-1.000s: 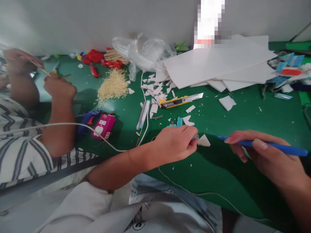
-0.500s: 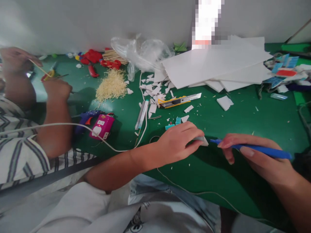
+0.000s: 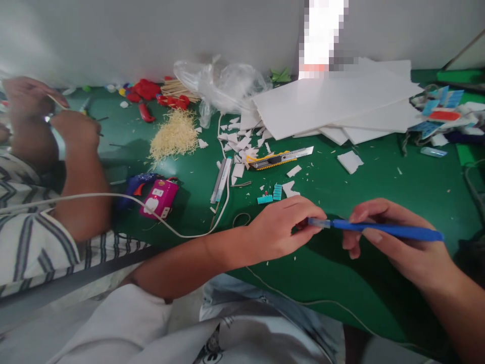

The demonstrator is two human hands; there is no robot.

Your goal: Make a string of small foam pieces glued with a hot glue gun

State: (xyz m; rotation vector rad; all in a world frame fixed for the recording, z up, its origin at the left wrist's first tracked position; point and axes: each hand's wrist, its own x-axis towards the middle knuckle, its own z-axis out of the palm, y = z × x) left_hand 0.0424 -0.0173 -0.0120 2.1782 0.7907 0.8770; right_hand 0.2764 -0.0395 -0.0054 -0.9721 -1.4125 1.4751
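Observation:
My right hand (image 3: pixel 394 230) grips a blue pen-shaped tool (image 3: pixel 401 231), which lies nearly level and points left. At its tip is a clear cap-like piece (image 3: pixel 323 223), pinched between the thumb and fingers of my left hand (image 3: pixel 282 222). Whether the cap is fully seated on the tool I cannot tell. Both hands are above the green table (image 3: pixel 341 288). Just beyond my left hand lie a white scrap (image 3: pixel 291 189) and small teal strips (image 3: pixel 277 191). Further back is a yellow-and-black utility knife (image 3: pixel 280 158) with its blade out.
White sheets (image 3: pixel 333 103) are stacked at the back, beside scattered white offcuts (image 3: pixel 238 141). A heap of pale shavings (image 3: pixel 174 134) lies left of them. A white cable (image 3: pixel 113 194) passes a pink power socket box (image 3: pixel 161 198). At far left, a co-worker's hands (image 3: pixel 76 129) hold a thin stick.
The tool has moved left to meet my left fingertips. The pale piece that was held there is no longer visible, and a clear cap-like piece shows instead. The co-worker's hands have shifted.

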